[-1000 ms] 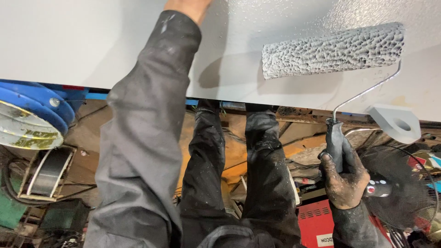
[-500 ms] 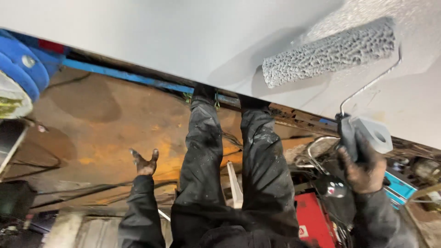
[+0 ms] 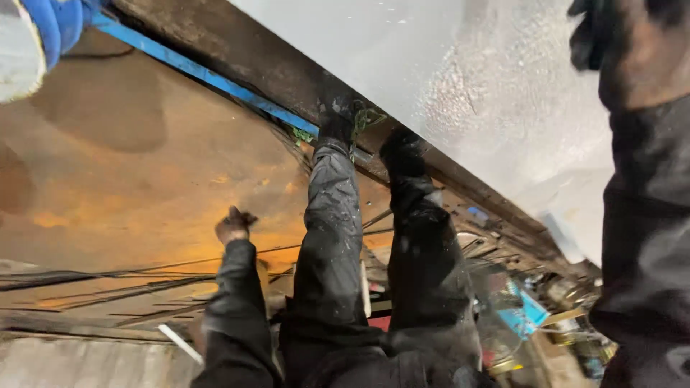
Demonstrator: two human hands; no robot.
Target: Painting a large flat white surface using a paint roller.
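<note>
Grey painted panel (image 3: 402, 57) slopes above a blue edge strip (image 3: 194, 68); left hand (image 3: 233, 226) hangs loosely curled, empty; right hand (image 3: 596, 36), blurred, grip unclear.

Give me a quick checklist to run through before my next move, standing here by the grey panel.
1. Left hand free: ok, held out to the side, nothing visible in it.
2. Right hand grip: cannot tell, gloved and cut off by the top edge of the picture.
3. Shoes footing: ok, both on the dark beam, off the grey panel.
4. Textured patch on the panel dry: cannot tell.
5. Ground below: not ok, cables and clutter lie there.
</note>
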